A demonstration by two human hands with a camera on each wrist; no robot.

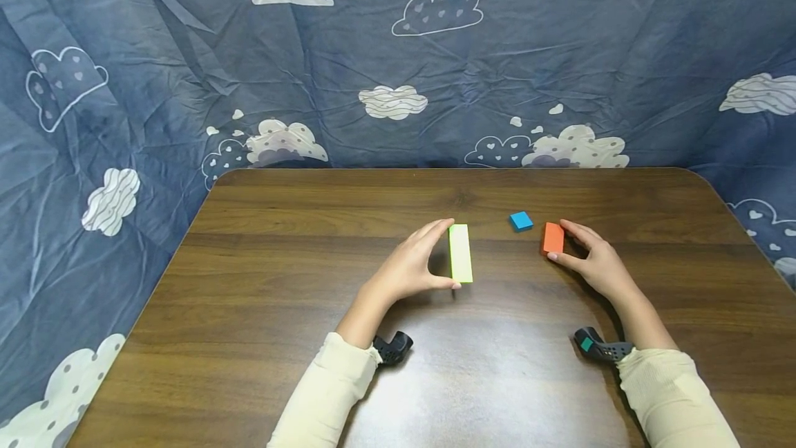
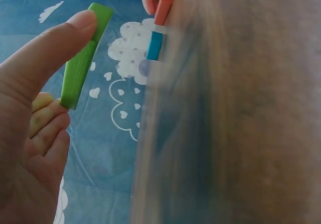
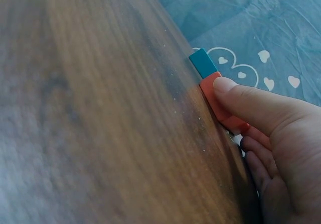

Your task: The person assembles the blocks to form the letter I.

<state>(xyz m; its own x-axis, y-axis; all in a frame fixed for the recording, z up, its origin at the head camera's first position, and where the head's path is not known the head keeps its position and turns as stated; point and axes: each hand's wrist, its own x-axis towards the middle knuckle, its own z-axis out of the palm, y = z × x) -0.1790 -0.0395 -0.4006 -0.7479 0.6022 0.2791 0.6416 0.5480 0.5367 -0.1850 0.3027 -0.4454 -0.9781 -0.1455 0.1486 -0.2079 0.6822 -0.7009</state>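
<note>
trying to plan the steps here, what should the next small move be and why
I'd probably lower the green block to the table near the blue block: the left hand holds it raised, the right hand grips the red block, and neither hand touches the blue one.

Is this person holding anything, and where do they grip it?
The left hand pinches the green block by its near and far ends; the right hand grips the orange block the same way. The blue block is not held.
</note>
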